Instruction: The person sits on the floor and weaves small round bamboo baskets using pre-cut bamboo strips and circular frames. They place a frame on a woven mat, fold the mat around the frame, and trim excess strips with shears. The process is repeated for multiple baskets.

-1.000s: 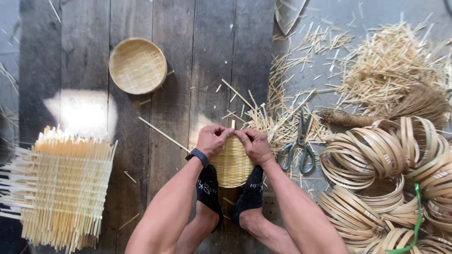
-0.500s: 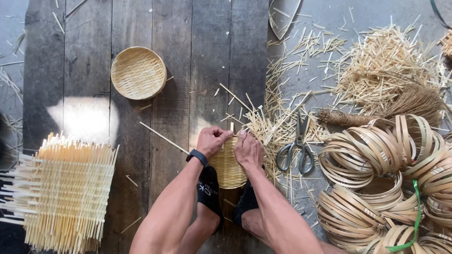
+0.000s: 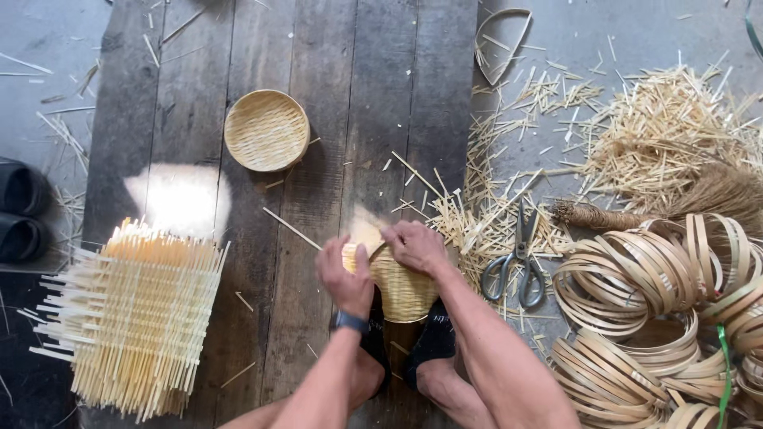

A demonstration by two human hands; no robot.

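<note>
A small round woven bamboo basket (image 3: 404, 287) stands on the dark wooden planks between my feet in black socks. My left hand (image 3: 343, 275), with a dark band on its wrist, grips the basket's left rim. My right hand (image 3: 415, 245) grips the upper right rim. Both hands press on the weave at the top edge, where a pale strip sticks up.
A finished round woven tray (image 3: 266, 129) lies up the planks. A stack of woven bamboo mats (image 3: 135, 314) sits at left. Scissors (image 3: 515, 262), loose bamboo splints (image 3: 668, 135), a brush (image 3: 683, 202) and piles of bamboo hoops (image 3: 652, 318) lie at right. Black shoes (image 3: 20, 210) are far left.
The view has shifted to the right. My hands have moved apart on the rim, the left one sliding down the basket's left side.
</note>
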